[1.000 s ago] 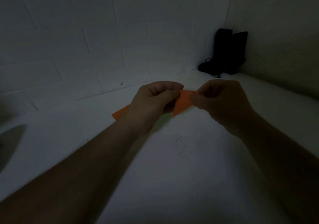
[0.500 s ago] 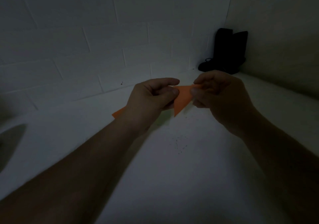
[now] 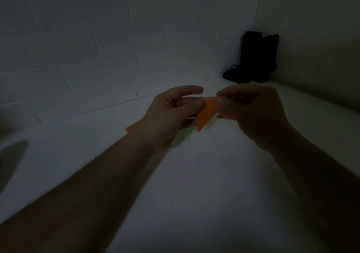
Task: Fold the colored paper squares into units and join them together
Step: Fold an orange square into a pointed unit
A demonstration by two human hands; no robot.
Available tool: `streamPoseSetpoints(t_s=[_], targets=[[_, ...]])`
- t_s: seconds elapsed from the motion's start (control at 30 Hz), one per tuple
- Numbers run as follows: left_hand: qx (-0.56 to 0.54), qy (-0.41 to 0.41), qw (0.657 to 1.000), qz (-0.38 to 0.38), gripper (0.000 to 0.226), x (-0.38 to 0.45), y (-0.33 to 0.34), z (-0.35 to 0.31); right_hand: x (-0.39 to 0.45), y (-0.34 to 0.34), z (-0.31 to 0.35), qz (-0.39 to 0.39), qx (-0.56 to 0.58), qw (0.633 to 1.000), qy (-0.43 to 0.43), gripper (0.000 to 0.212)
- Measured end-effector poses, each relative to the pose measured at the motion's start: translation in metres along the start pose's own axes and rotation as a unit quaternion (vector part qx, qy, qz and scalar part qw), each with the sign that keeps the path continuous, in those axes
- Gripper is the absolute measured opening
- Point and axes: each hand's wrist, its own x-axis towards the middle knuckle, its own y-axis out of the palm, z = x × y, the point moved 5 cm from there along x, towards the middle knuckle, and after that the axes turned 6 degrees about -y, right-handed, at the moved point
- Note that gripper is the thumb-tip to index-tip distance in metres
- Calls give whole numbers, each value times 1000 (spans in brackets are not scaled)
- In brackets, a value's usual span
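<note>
White surface [image 3: 194,204]: a pale tabletop is spreading across the lower view, meeting a white tiled wall [image 3: 97,48] behind.
Dark object [image 3: 255,57]: a black shape is standing in the far corner; too dim to tell what it is.
Left hand [image 3: 171,114]: it is curling its fingers round the paper, thumb pressing on the near face, index finger reaching out above.
Right hand [image 3: 251,112]: its thumb and curled fingers are pinching the paper's upper right corner.
Orange paper [image 3: 206,114]: a folded piece is being held between both hands above the tabletop, one point hanging downward, another corner showing left of the left wrist.
</note>
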Motion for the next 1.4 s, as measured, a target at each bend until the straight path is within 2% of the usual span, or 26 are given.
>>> streamPoseSetpoints(t_s=[0.13,0.27,0.47,0.57,0.63,0.77,0.83,0.97,1.07,1.17,1.23,1.3,1.4], targets=[[19,-4,999,30,33,-2,3,0,0,1,-1,-11,11,1000,6,24],[29,-5,999,39,31,-3,4,-1,1,0,-3,-27,54,998,33,20],[58,11,997,46,34,-4,8,2,2,3,-7,-30,158,983,84,22],[90,26,994,50,28,-4,11,2,1,5,-8,-31,180,979,90,24],[118,45,992,29,22,-4,10,1,-1,7,-7,-26,197,976,88,25],[181,86,979,-41,6,-5,6,-3,-1,8,-9,-34,211,972,98,12],[195,96,974,-59,4,-7,5,-5,0,8,-8,-33,199,975,93,12],[189,108,973,-81,14,-8,2,-7,0,7,-3,-27,109,992,50,30],[155,97,980,-78,20,-7,2,-6,0,5,0,-33,77,996,27,25],[103,109,986,-67,12,-7,4,-7,0,6,2,-32,55,998,9,24],[78,112,989,-58,25,-8,5,-8,0,6,2,-27,47,999,2,24],[99,126,985,-62,35,-8,4,-10,-1,6,2,-15,38,999,-6,25],[159,148,972,-91,22,-9,2,-11,-2,6,4,-8,10,1000,-21,24]])
